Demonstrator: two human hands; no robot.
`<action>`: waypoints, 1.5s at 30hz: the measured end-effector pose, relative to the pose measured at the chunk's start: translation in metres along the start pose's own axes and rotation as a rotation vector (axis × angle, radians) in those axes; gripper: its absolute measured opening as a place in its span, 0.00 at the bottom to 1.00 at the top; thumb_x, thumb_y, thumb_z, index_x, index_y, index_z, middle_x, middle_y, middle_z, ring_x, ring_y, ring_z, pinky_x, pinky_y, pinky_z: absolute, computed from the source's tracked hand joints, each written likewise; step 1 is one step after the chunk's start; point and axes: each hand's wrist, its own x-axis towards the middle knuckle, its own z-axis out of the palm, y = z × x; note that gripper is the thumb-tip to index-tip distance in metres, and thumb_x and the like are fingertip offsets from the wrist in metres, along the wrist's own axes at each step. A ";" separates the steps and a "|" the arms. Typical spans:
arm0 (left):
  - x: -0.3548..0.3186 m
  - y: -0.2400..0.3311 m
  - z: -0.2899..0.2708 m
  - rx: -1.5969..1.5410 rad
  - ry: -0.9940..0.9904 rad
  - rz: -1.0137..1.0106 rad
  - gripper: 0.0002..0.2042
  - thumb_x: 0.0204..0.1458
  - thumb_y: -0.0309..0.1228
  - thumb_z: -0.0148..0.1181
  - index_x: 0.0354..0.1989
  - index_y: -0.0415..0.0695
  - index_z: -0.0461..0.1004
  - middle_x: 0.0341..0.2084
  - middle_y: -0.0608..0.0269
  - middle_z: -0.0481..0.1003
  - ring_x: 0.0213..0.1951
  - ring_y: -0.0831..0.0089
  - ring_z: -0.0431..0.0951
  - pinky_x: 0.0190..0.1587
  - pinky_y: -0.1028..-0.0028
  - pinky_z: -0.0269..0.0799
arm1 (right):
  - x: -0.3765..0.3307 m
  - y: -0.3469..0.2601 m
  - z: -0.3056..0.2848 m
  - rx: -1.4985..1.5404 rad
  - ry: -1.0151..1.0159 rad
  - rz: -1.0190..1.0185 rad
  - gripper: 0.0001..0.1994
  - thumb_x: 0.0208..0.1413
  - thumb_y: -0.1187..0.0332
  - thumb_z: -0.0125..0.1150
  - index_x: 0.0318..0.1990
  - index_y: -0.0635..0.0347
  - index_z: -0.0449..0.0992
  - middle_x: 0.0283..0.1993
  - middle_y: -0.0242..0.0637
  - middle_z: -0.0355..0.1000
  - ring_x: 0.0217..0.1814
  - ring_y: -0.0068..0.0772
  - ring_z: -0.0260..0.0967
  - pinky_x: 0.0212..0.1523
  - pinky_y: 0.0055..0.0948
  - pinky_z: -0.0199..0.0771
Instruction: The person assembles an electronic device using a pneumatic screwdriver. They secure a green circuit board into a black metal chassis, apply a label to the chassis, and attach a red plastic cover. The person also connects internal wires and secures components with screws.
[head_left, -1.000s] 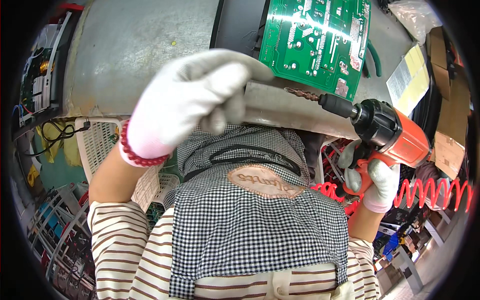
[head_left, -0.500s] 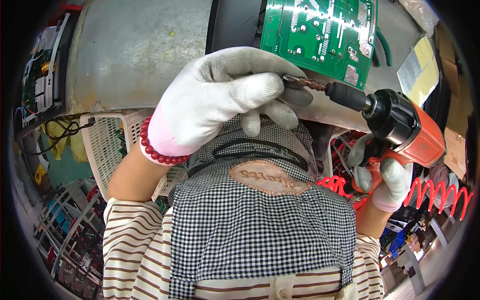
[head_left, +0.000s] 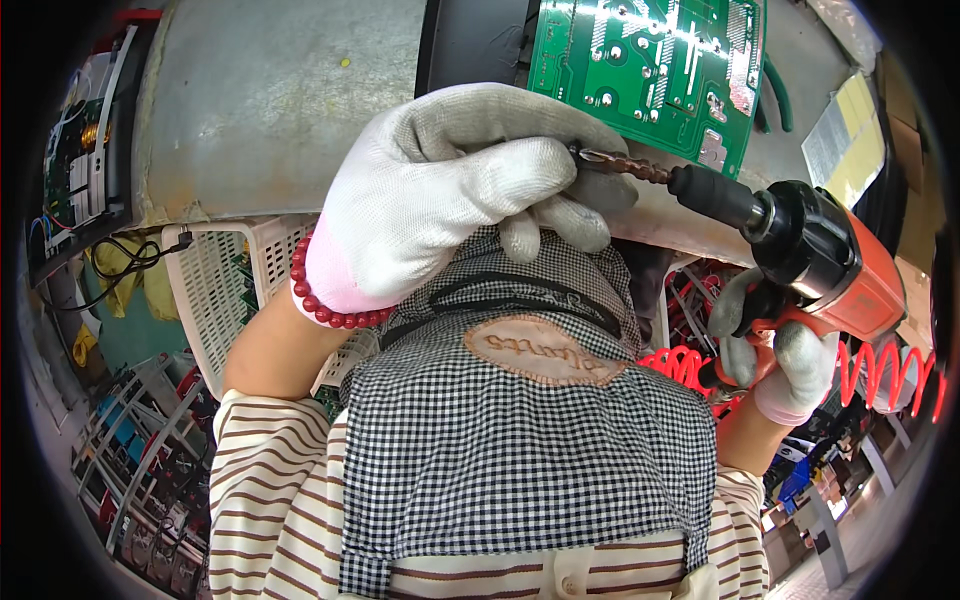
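My left hand point(head_left: 440, 190), in a white glove with a grey palm, is closed in a pinch between thumb and forefinger. A small dark piece shows at the thumb tip, too small to name. Against it points the tip of a brownish driver bit point(head_left: 637, 168). The bit sits in the black nose of a red and black power screwdriver point(head_left: 868, 292), held almost level and pointing left. My right hand point(head_left: 803, 365), gloved as well, grips the tool's handle. Just beyond both hands lies a green circuit board point(head_left: 640, 70), solder side up, over a dark panel point(head_left: 475, 50).
The metal tabletop point(head_left: 260, 110) stretches to the left. At its left end is an open unit point(head_left: 95, 150) with wiring. Below the edge stands a white plastic basket point(head_left: 210, 300). A red coiled hose point(head_left: 890, 375) hangs by my right wrist. Papers point(head_left: 845, 130) lie at right.
Both hands and the screwdriver have shifted slightly to the right in the picture, and so has the board. The left pinch stays at the bit tip.
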 end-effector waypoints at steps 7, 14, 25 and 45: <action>-0.001 0.001 0.004 0.228 0.058 0.126 0.18 0.58 0.33 0.59 0.49 0.29 0.72 0.38 0.48 0.79 0.33 0.66 0.83 0.28 0.79 0.79 | -0.017 0.011 -0.019 -0.208 0.105 -0.025 0.35 0.54 0.56 0.63 0.62 0.73 0.61 0.33 0.57 0.72 0.11 0.22 0.60 0.11 0.18 0.58; 0.002 0.016 0.002 0.300 0.021 -0.015 0.14 0.60 0.31 0.56 0.45 0.30 0.74 0.37 0.49 0.79 0.33 0.69 0.83 0.29 0.80 0.78 | -0.009 0.002 0.001 -0.159 0.131 0.026 0.35 0.51 0.54 0.64 0.60 0.73 0.62 0.33 0.55 0.72 0.11 0.21 0.59 0.11 0.19 0.57; 0.004 0.007 0.000 0.317 0.069 0.211 0.19 0.57 0.28 0.57 0.54 0.31 0.68 0.46 0.48 0.76 0.41 0.70 0.80 0.42 0.77 0.77 | 0.011 -0.002 0.022 -0.116 0.169 0.063 0.34 0.51 0.52 0.63 0.57 0.72 0.63 0.32 0.52 0.72 0.12 0.20 0.57 0.12 0.19 0.57; 0.027 -0.010 -0.014 0.147 0.305 -0.187 0.15 0.49 0.26 0.67 0.45 0.39 0.75 0.36 0.65 0.77 0.37 0.79 0.77 0.42 0.76 0.74 | 0.104 -0.004 0.047 -0.214 0.152 -0.109 0.15 0.60 0.62 0.57 0.43 0.68 0.70 0.34 0.47 0.75 0.24 0.23 0.65 0.26 0.23 0.68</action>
